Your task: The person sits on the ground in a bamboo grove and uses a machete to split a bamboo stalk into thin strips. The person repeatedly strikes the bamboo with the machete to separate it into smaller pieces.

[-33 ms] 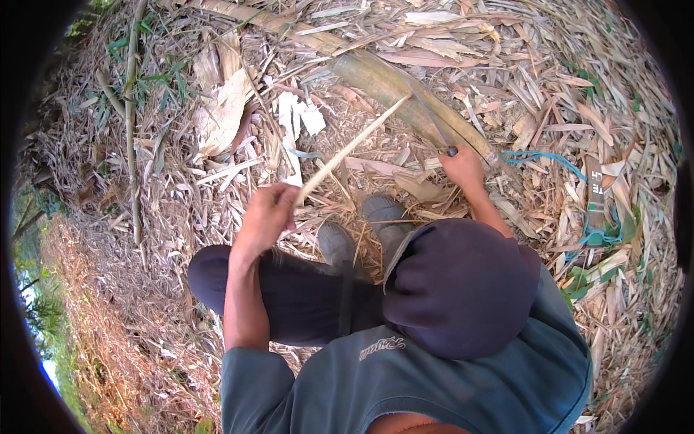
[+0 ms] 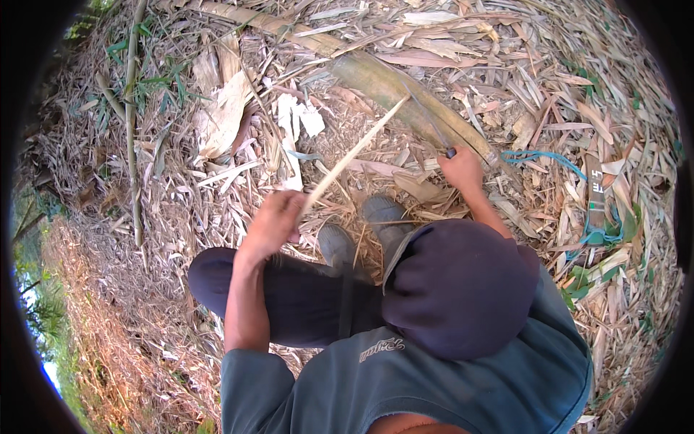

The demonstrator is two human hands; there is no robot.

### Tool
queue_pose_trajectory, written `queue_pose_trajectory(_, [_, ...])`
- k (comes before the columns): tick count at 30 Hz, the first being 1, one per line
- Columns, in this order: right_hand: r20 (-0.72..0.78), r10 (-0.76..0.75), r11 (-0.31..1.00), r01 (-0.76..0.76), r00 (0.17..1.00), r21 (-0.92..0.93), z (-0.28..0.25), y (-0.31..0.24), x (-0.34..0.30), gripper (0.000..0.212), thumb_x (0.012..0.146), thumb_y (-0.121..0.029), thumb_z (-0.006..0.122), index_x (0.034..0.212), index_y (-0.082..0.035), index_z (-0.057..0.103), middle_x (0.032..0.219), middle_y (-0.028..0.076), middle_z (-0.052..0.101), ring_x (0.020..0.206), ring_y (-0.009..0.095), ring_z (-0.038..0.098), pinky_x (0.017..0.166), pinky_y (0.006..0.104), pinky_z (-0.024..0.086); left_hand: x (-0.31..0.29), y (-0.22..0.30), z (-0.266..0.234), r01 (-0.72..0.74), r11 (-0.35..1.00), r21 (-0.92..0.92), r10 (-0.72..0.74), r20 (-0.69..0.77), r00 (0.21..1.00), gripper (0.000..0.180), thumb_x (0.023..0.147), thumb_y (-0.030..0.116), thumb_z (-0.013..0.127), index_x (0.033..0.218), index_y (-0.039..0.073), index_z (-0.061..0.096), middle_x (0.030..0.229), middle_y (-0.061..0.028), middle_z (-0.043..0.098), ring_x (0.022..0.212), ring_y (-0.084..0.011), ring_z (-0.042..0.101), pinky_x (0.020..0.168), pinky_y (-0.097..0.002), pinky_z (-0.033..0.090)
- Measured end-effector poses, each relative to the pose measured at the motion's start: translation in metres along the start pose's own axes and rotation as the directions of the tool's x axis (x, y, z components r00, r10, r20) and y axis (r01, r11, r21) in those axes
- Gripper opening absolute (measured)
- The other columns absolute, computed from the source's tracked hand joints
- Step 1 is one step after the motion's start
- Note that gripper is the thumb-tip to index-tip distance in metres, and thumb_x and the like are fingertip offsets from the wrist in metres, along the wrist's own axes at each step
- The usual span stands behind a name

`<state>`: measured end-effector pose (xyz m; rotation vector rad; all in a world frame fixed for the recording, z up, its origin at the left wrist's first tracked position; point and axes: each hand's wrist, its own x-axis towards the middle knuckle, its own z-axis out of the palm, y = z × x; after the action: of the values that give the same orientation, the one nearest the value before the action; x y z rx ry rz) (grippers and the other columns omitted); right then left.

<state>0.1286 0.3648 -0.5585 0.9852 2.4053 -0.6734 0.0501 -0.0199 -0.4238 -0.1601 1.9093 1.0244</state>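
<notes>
My left hand point(image 2: 274, 223) is closed around the lower end of a pale, split stick point(image 2: 354, 152), which slants up and to the right. The stick tapers to a thin far tip. In my right hand point(image 2: 461, 171) is the dark handle of a knife point(image 2: 429, 117), its long narrow blade pointing up and left. The blade lies over a thick greenish-brown bamboo pole point(image 2: 383, 87), close to the stick's tip. Whether blade and stick touch, I cannot tell. My right hand is beside the pole's near right end.
Dry leaves and shavings cover the ground. Right of the pole are a blue cord point(image 2: 542, 155) and a flat marked wooden piece point(image 2: 596, 192). A thin upright stem point(image 2: 131, 108) stands at the left. My boots point(image 2: 384, 211) are below the pole, beside my bent dark-clothed knees.
My left hand has shifted slightly down and right, drawing the stick's tip a little back. The knife blade has turned slightly; my right hand has barely moved.
</notes>
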Motion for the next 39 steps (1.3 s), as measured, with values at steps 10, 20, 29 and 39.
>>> queue_pose_trajectory(10, [0.082,-0.434,0.901,0.432,0.897,0.046,-0.022,-0.027,-0.061,0.027,0.075,-0.033,0.072,0.092,-0.011,0.071,0.070,0.016,0.068,0.068,0.039,0.068,0.064,0.0486,0.053,-0.012,0.030,0.056,0.426,0.653,-0.626,-0.154,0.442,0.884,0.036,0.111,0.040,0.033,0.089,0.014,0.045,0.049,0.0075,0.032,0.036,-0.0056,0.022,0.037,-0.0228,0.019])
queue_pose_trajectory(20, [0.221,-0.663,0.736,0.677,0.715,0.019,-0.057,-0.063,-0.074,0.024,0.071,-0.031,0.073,0.086,-0.013,0.071,0.068,0.013,0.069,0.064,0.036,0.068,0.063,0.0469,0.056,-0.026,0.047,0.078,0.385,0.652,-0.653,-0.143,0.393,0.908,0.034,0.110,0.040,0.037,0.091,0.013,0.044,0.051,0.0065,0.032,0.036,-0.0059,0.023,0.036,-0.0231,0.018])
queue_pose_trajectory(29, [0.239,-0.668,0.727,0.686,0.705,0.009,-0.052,-0.072,-0.068,0.026,0.070,-0.030,0.072,0.087,-0.011,0.073,0.067,0.015,0.069,0.064,0.037,0.068,0.065,0.0472,0.057,-0.015,0.043,0.068,0.402,0.599,-0.693,-0.117,0.421,0.900,0.034,0.111,0.039,0.038,0.091,0.012,0.043,0.052,0.0057,0.032,0.036,-0.0067,0.022,0.037,-0.0234,0.019])
queue_pose_trajectory(39, [0.199,-0.675,0.716,0.696,0.711,-0.060,-0.060,-0.068,-0.060,0.021,0.070,-0.027,0.071,0.081,-0.010,0.071,0.063,0.015,0.066,0.059,0.037,0.066,0.060,0.0459,0.054,-0.013,0.050,0.079,0.374,0.653,-0.658,-0.109,0.407,0.907,0.034,0.110,0.040,0.038,0.090,0.013,0.044,0.053,0.0054,0.034,0.037,-0.0073,0.025,0.037,-0.0240,0.023])
